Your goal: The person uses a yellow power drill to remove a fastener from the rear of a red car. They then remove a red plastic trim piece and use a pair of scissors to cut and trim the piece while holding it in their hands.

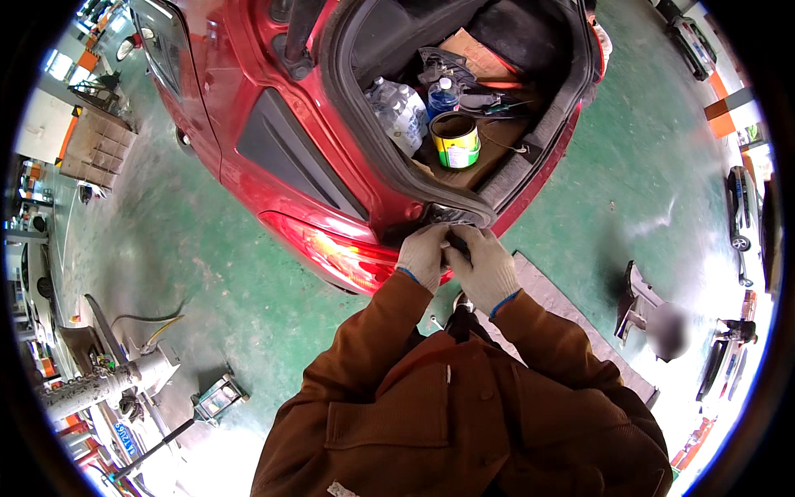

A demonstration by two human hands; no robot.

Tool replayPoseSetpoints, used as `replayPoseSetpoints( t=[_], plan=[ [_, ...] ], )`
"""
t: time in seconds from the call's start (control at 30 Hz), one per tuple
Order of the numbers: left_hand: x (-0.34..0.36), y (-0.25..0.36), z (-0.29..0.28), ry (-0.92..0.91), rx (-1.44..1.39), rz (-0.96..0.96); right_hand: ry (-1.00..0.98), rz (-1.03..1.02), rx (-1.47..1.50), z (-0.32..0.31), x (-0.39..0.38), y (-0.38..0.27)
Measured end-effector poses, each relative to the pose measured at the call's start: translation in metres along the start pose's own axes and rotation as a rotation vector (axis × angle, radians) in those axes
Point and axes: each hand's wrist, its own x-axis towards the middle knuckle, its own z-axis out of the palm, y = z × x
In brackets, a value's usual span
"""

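Both my hands wear pale knit gloves and meet at the near corner of the open boot of a red car (207, 99), just beside the lit tail light (331, 253). My left hand (421, 258) has its fingers curled at the boot's edge, against a small dark piece that I cannot make out. My right hand (484, 269) is bent around the same spot, its fingertips largely hidden. Inside the boot are wrapped water bottles (397, 112), a blue bottle (444, 98), a yellow-and-green tin (455, 145) and brown cardboard (472, 54).
A wheeled jack (218, 396) and a grey metal post (99, 389) stand at lower left. A pale board (555, 306) and a dark panel (629, 302) lie on the green floor to the right. Other cars (739, 211) line the sides. A person (600, 37) is partly visible behind the car.
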Motion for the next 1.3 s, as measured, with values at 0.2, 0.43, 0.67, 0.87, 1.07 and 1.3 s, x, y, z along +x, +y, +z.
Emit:
replayPoseSetpoints(
  t=[0.2,0.43,0.67,0.87,1.07,1.3],
  plan=[
    [0.002,0.022,-0.007,-0.089,-0.763,-0.6,0.039,0.335,0.568,0.024,0.004,0.025],
    [0.004,0.007,-0.001,-0.073,-0.788,-0.641,-0.006,0.33,0.558,0.014,0.006,0.019],
    [-0.001,0.011,-0.002,-0.113,-0.463,-0.363,0.083,0.045,0.086,0.017,-0.007,0.017],
    [0.005,0.009,0.001,-0.09,-0.785,-0.651,-0.075,0.544,0.763,0.016,0.003,0.028],
    [0.002,0.005,0.009,-0.006,-0.729,-0.525,0.018,-0.08,0.055,0.013,0.004,0.031],
    [0.001,0.016,-0.006,0.001,-1.047,-0.798,-0.17,-0.029,-0.237,0.009,0.022,0.004]
  ],
)
